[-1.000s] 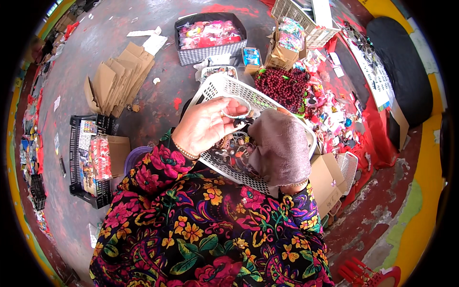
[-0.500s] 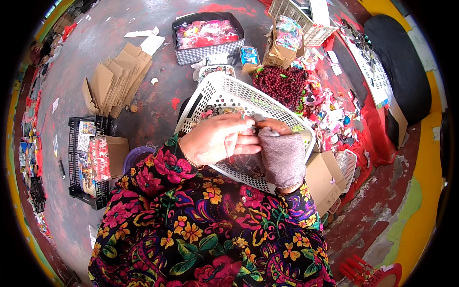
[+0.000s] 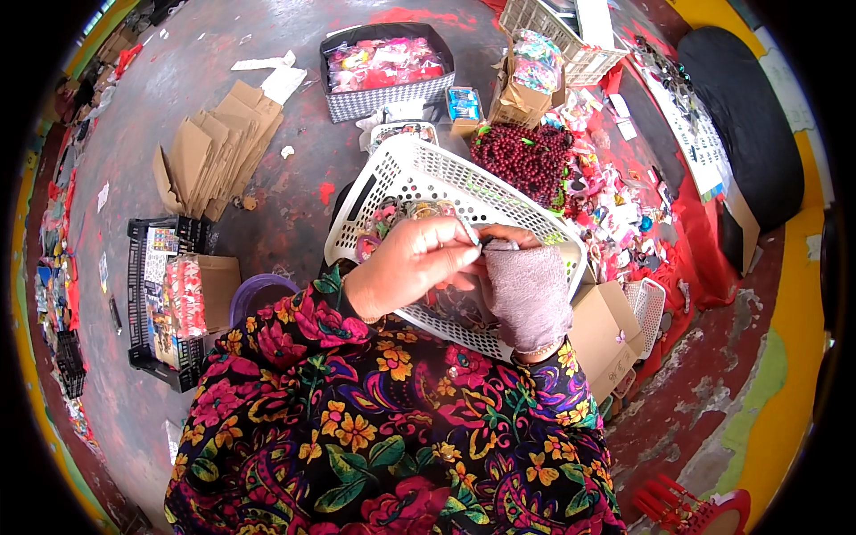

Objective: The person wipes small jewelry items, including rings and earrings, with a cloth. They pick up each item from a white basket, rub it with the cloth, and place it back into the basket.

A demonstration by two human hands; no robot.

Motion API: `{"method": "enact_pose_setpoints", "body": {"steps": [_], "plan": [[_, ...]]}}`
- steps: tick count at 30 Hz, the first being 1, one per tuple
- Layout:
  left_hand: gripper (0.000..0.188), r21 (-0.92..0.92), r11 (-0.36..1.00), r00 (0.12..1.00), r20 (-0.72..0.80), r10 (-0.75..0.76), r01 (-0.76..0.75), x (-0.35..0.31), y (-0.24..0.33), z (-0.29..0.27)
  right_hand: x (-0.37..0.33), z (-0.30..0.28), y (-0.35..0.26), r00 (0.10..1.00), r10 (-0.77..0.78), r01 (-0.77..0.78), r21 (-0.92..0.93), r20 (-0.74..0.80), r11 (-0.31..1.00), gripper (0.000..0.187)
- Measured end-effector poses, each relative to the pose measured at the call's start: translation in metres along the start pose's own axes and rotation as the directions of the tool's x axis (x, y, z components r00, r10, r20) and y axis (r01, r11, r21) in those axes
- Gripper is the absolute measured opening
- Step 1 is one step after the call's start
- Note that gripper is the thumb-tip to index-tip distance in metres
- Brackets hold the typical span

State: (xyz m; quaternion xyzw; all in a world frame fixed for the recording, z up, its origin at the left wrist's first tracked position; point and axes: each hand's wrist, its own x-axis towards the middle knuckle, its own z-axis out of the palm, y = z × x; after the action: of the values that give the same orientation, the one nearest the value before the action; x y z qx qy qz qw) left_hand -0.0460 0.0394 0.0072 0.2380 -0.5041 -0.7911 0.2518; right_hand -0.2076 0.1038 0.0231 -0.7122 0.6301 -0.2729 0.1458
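My left hand (image 3: 412,265) and my right hand (image 3: 526,290), which wears a mauve fingerless glove, meet over a white plastic basket (image 3: 419,169) tilted on my lap. Between the fingertips of both hands is a small thin silvery item (image 3: 486,242); what it is cannot be made out. Inside the basket lie several small colourful trinkets (image 3: 401,218). My floral sleeves fill the lower part of the view.
A heap of dark red beads (image 3: 528,159) lies beyond the basket. A grey crate of pink packets (image 3: 385,67), flattened cardboard (image 3: 214,160), a black crate (image 3: 165,299), a purple tub (image 3: 259,296) and small cardboard boxes (image 3: 606,334) surround me on the stained floor.
My hands moved from inside the basket toward me and came together; the fingertips now pinch the small item between them.
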Motion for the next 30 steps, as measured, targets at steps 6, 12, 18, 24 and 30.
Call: {"method": "enact_pose_setpoints", "body": {"steps": [6, 12, 18, 24, 30], "plan": [[0.015, 0.479, 0.817, 0.935, 0.023, 0.354, -0.321, 0.001, -0.008, 0.006, -0.001, -0.005, -0.004, 0.999, -0.045, 0.043, -0.062, -0.028, 0.997, 0.02], [0.013, 0.694, 0.551, 0.841, 0.149, 0.52, -0.464, 0.007, -0.004, 0.008, -0.005, 0.003, 0.003, 0.993, -0.038, 0.03, -0.072, -0.108, 0.997, 0.023], [0.012, 0.527, 0.795, 0.948, 0.073, 0.309, -0.299, 0.003, -0.014, 0.001, -0.001, 0.0, -0.003, 0.998, 0.028, -0.021, -0.145, 0.047, 0.989, 0.026], [0.011, 0.126, 0.983, 0.991, 0.004, 0.134, -0.134, 0.003, -0.01, 0.001, -0.001, 0.007, 0.0, 0.99, 0.114, -0.134, 0.317, 0.081, 0.939, 0.033], [0.008, -0.139, 0.989, 0.998, -0.048, 0.036, -0.042, -0.001, 0.0, -0.006, 0.004, -0.01, -0.004, 0.995, -0.055, 0.07, 0.206, -0.081, 0.976, 0.034]]}}
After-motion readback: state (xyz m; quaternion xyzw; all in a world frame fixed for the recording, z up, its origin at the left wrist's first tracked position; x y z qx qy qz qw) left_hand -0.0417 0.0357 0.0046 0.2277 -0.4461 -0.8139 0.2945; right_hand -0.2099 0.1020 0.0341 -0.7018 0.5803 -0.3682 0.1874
